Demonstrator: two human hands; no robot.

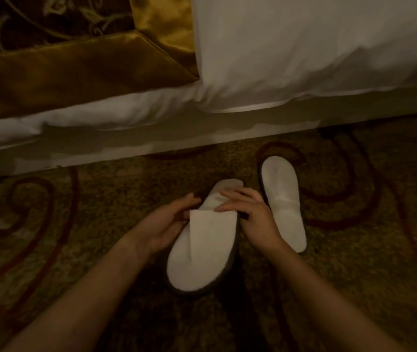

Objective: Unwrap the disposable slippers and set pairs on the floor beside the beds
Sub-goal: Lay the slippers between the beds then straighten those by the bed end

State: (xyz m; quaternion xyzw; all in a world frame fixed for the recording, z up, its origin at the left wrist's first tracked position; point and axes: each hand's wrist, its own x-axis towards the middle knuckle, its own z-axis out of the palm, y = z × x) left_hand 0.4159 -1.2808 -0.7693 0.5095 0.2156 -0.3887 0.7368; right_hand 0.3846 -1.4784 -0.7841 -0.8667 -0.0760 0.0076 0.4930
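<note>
Two white disposable slippers with dark sole edges are on the patterned carpet beside the bed. The right slipper (284, 199) lies flat on the floor, its heel toward the bed. The left slipper (202, 252) is held between both hands, its flat upper partly lifted. My left hand (166, 224) grips its left side. My right hand (250, 212) holds its right edge, fingers resting on the upper near the opening. No wrapper is visible.
The bed (303, 59) with white bedding runs across the top, its base edge (151, 148) just beyond the slippers. A gold and dark patterned bed runner (75, 67) hangs at upper left. Swirl-patterned carpet (50, 224) spreads to both sides.
</note>
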